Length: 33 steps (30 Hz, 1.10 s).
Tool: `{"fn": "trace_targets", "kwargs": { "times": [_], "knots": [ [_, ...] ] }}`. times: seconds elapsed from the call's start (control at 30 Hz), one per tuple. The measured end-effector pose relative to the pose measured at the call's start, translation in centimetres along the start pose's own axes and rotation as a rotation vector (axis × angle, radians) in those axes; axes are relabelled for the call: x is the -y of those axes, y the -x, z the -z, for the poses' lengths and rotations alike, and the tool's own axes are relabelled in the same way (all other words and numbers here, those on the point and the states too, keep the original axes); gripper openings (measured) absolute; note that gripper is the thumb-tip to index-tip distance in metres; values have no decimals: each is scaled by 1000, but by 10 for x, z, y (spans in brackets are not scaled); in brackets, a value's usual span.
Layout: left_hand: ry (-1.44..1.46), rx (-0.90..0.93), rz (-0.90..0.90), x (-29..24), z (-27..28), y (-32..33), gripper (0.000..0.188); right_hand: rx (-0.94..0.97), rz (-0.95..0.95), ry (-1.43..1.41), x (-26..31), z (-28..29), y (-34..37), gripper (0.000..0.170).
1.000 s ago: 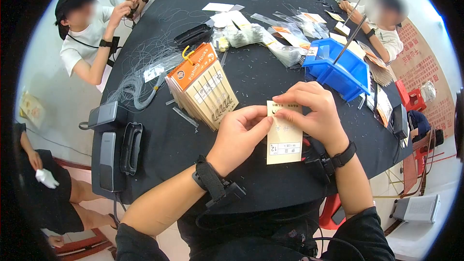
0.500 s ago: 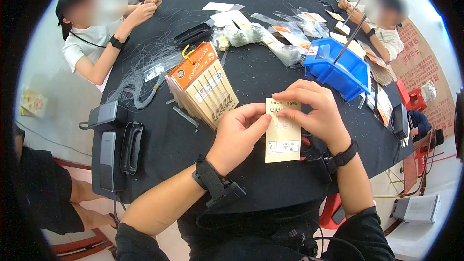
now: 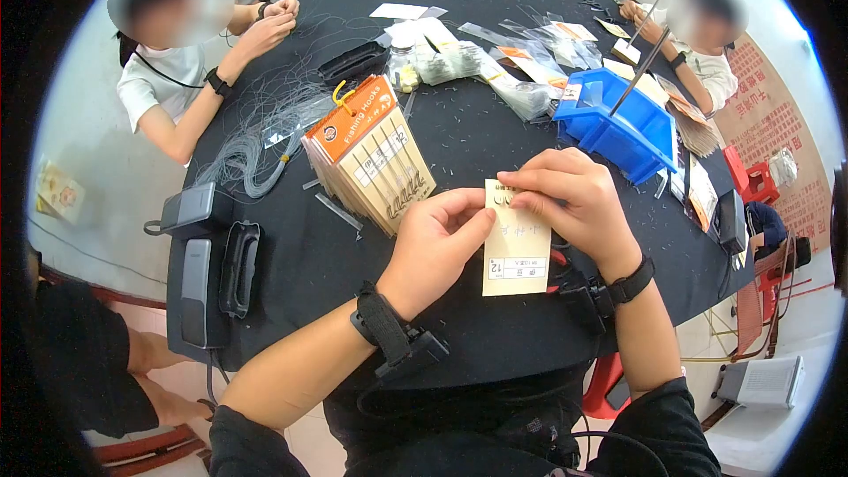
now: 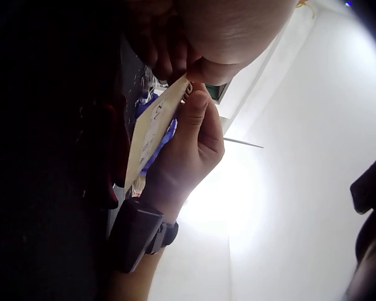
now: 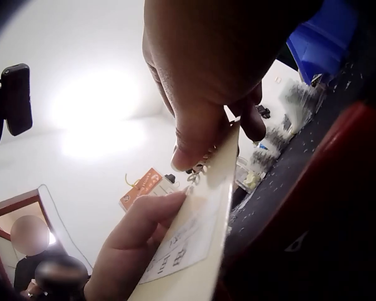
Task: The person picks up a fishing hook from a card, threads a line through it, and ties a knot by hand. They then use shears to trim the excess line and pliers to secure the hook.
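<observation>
Above the near edge of the table, both hands hold a cream paper card (image 3: 517, 252) printed with a "12" label and some writing. My left hand (image 3: 437, 243) pinches its left edge between thumb and curled fingers. The right hand (image 3: 574, 203) grips the upper right part, thumb on the front and fingers behind. Small curled fish hooks (image 5: 196, 173) show at the card's face by the right thumb in the right wrist view. Just beyond the left hand stands a bundle of fishing-hook cards (image 3: 375, 159) with orange headers and a yellow tie.
A blue bin (image 3: 618, 124) with metal rods stands to the right. Coiled clear line (image 3: 252, 163) lies at the left, near grey boxes (image 3: 201, 291) and a black case (image 3: 240, 269). Packets and loose cards (image 3: 526, 88) are spread farther back. Other people sit around the table.
The card has shifted slightly left and up, and the right thumb has moved a little over its top. At the left, a seated person has raised and shifted their arms toward the table.
</observation>
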State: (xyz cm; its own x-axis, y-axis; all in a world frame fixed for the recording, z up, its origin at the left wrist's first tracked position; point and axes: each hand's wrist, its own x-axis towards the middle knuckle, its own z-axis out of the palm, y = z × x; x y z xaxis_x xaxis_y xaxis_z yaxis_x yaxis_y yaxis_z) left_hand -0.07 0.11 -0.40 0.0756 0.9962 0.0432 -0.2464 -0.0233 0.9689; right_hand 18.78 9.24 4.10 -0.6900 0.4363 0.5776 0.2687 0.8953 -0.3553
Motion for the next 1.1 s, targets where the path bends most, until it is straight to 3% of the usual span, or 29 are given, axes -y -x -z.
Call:
{"fn": "trace_targets", "kwargs": {
  "times": [0.27,0.57,0.87,1.1],
  "knots": [
    [20,-11,9,-1,0,0,23,-1,-36,-72,3,2,-1,29],
    [9,-5,-13,1,0,0,24,10,-36,-31,2,1,0,26],
    [0,-52,-18,2,0,-1,25,74,-93,-236,0,8,-2,35],
    [22,-43,-12,2,0,-1,24,60,-69,-187,-3,8,0,30]
  ]
}}
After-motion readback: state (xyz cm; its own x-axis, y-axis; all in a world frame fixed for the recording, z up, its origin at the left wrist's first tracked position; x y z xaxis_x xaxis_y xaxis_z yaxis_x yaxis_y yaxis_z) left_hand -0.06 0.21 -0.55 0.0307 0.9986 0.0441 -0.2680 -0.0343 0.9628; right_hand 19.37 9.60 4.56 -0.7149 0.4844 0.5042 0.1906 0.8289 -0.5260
